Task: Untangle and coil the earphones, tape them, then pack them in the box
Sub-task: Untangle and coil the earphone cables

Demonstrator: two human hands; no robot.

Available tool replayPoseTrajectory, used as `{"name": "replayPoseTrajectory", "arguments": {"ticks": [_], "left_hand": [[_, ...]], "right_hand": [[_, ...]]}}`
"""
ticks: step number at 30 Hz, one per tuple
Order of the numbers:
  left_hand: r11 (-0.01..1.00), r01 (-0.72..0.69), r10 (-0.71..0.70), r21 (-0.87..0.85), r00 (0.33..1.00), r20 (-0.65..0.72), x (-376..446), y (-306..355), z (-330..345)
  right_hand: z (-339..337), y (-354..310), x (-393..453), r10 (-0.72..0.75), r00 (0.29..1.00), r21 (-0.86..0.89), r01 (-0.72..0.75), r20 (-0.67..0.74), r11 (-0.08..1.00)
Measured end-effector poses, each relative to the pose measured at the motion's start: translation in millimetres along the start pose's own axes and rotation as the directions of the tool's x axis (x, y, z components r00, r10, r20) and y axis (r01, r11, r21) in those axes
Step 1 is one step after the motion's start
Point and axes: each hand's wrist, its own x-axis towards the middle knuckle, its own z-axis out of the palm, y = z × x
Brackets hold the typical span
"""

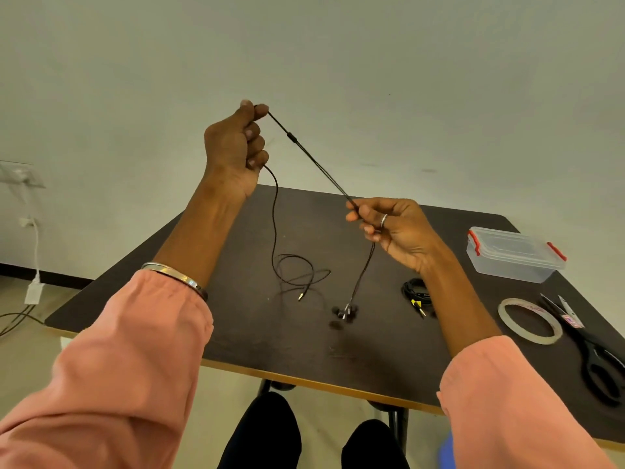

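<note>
You have the earphones stretched above the desk: your left hand has its grip closed on the single cord, raised high, and your right hand pinches the paired cords lower down, just past the small splitter. From the left hand the rest of the cord falls in a loose loop to the desk, where the plug lies; the earbuds hang from the right hand, at or just above the desk. This cable looks very light, thin and limp, so it will likely kink and slip; hold the cord itself, not the buds, and pull gently. To the right of the earbuds lie another coiled cable, the tape roll, the scissors and the clear box. No readable writing shows; the scissors' label is too blurred.
</note>
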Motion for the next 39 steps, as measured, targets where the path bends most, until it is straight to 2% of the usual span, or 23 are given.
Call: {"name": "replayPoseTrajectory", "arguments": {"ticks": [2, 4, 9, 12, 15, 16, 17, 19, 20, 21, 22, 24, 25, 26, 28, 30, 32, 36, 39], "left_hand": [[1.000, -0.015, 0.015, -0.009, 1.000, 0.002, 0, 2, 5], [0.998, -0.039, 0.038, -0.044, 0.999, -0.005, 1, 7, 8], [0.994, -0.103, 0.103, -0.039, 0.995, -0.007, 3, 17, 17], [0.995, -0.093, 0.090, 0.044, 0.994, 0.061, 1, 14, 21], [0.964, -0.029, -0.017, 0.263, 0.985, 0.172, -3, 7, 19], [0.938, -0.012, -0.062, 0.347, 0.977, 0.203, -4, 5, 19], [0.907, -0.005, -0.102, 0.420, 0.967, 0.232, -6, 1, 19], [0.851, -0.015, -0.158, 0.525, 0.946, 0.283, -10, -7, 21], [0.828, -0.027, -0.178, 0.560, 0.935, 0.307, -13, -11, 22], [0.811, -0.037, -0.198, 0.585, 0.922, 0.332, -16, -15, 24], [0.798, -0.044, -0.217, 0.601, 0.909, 0.356, -19, -19, 25], [0.784, -0.054, -0.254, 0.618, 0.881, 0.399, -24, -24, 27], [0.781, -0.057, -0.271, 0.623, 0.867, 0.419, -26, -27, 28], [0.778, -0.059, -0.287, 0.626, 0.853, 0.436, -27, -29, 29], [0.773, -0.058, -0.309, 0.632, 0.835, 0.454, -29, -33, 28], [0.763, -0.052, -0.326, 0.644, 0.830, 0.453, -30, -36, 25], [0.750, -0.049, -0.344, 0.659, 0.823, 0.452, -31, -38, 20], [0.702, -0.071, -0.367, 0.709, 0.817, 0.446, -33, -44, 12], [0.694, -0.056, -0.337, 0.718, 0.856, 0.393, -28, -48, -1]], "right_hand": [[-5, 6, 1, 0.043, 0.999, -0.261, -0.037, 0.016, 0.965], [-9, 16, 0, 0.099, 0.995, -0.493, -0.077, 0.018, 0.867], [-16, 39, -2, 0.097, 0.994, -0.574, -0.106, -0.047, 0.812], [-19, 48, 4, 0.112, 0.990, -0.725, -0.138, -0.084, 0.674], [-22, 38, 6, 0.145, 0.982, -0.826, -0.177, -0.117, 0.535], [-20, 29, 4, 0.147, 0.985, -0.812, -0.157, -0.089, 0.563], [-17, 17, 1, 0.137, 0.990, -0.754, -0.111, -0.028, 0.648], [-7, -6, -6, 0.057, 0.992, -0.525, 0.010, 0.110, 0.851], [0, -17, -7, 0.002, 0.992, -0.433, 0.055, 0.130, 0.900], [7, -24, -6, -0.054, 0.993, -0.417, 0.095, 0.109, 0.904], [12, -29, -2, -0.113, 0.992, -0.481, 0.126, 0.056, 0.867], [22, -31, 6, -0.237, 0.971, -0.691, 0.145, -0.039, 0.708], [25, -30, 8, -0.284, 0.958, -0.748, 0.164, -0.034, 0.643], [26, -28, 11, -0.304, 0.953, -0.756, 0.193, -0.008, 0.626], [25, -24, 12, -0.300, 0.954, -0.666, 0.239, 0.023, 0.707], [21, -20, 8, -0.233, 0.972, -0.468, 0.194, -0.027, 0.862], [14, -17, 2, -0.145, 0.989, -0.264, 0.130, -0.037, 0.956], [-1, -17, -7, -0.109, 0.991, -0.118, 0.099, -0.081, 0.988], [-16, -14, -9, -0.147, 0.947, 0.099, 0.182, -0.284, 0.978]]}}
